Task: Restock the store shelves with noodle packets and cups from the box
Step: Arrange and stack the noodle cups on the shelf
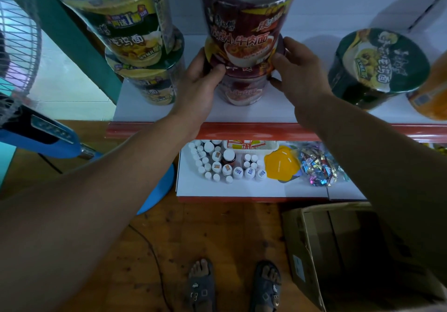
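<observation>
Cups like these are probably light, thin-walled and slick with wrap. My left hand (200,82) curls round the base of the top red cup (246,21), right hand (298,74) pinches the other side. It's stacked on a second red cup (242,91) on the shelf (278,111). I'd say a low, gentle squeeze is safest, stack looks tippy

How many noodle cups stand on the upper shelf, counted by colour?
yellow noodle cups: 2
red noodle cups: 2
dark green noodle cup: 1
orange noodle cup, cut by the frame edge: 1
Total: 6
</observation>
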`<state>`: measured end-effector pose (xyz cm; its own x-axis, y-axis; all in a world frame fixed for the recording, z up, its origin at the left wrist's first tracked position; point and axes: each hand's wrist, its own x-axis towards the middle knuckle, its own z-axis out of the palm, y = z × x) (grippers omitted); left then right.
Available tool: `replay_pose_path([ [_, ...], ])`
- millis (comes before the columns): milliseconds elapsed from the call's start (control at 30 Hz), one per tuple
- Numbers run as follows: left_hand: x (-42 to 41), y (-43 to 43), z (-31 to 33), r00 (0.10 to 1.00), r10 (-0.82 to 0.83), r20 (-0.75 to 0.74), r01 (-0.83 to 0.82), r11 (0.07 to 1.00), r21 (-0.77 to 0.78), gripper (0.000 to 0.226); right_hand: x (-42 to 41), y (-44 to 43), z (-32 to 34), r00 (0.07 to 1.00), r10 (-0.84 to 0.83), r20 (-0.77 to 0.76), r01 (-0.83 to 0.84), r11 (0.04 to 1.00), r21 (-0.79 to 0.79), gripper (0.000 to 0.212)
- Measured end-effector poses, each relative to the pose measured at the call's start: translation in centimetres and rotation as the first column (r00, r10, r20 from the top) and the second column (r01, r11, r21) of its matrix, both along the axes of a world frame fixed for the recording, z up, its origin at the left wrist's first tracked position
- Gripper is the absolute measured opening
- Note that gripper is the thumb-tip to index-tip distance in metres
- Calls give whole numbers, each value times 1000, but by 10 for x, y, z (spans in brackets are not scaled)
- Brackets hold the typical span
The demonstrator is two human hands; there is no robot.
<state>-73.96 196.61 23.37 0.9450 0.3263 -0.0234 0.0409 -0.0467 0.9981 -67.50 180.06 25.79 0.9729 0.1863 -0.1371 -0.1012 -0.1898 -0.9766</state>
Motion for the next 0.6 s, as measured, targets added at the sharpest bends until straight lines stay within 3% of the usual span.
replay_pose_path([
  [100,-3,-2,0,1000,8,11,-8,1000,-13,35,2,0,2,999,12,-31,-12,1000,9,31],
  [200,-2,-1,2,999,26,20,-25,999,-28,65,2,-3,2,998,38,-44,-37,999,14,30],
  [267,-1,2,5,999,28,42,-30,999,43,77,2,-5,1,998,60,-7,-60,997,-37,58],
  [367,1,7,5,999,-5,43,-2,989,149,72,2,-2,-2,988,121,96,-120,993,-22,73],
  [600,4,8,4,999,-37,34,27,964,264,71,-2,0,-2,985,122,124,-125,992,16,65],
])
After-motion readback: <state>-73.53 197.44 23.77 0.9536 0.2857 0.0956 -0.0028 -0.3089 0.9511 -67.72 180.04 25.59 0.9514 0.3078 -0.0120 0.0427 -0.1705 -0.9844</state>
